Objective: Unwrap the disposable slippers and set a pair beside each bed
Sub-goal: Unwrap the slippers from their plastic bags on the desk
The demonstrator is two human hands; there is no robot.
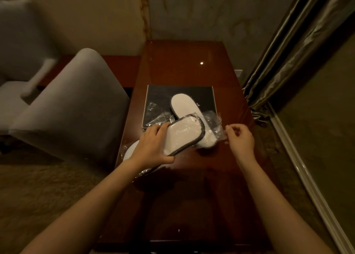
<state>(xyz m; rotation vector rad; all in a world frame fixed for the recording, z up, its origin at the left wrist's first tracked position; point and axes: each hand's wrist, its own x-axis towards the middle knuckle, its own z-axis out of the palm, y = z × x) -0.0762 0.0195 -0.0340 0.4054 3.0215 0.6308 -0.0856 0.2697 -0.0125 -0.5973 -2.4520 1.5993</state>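
A white slipper with a dark edge lies tilted over a second white slipper on the glossy wooden table. My left hand grips the near end of the upper slipper, which looks still covered by clear film. My right hand pinches the edge of the clear plastic wrapper to the right of the slippers. Another wrapped white slipper shows partly under my left wrist at the table's left edge. More crumpled clear wrap lies left of the slippers.
A black tray sits under the far slipper in the middle of the table. A grey upholstered chair stands close on the left, another chair behind it. Curtains hang on the right, carpet lies below left.
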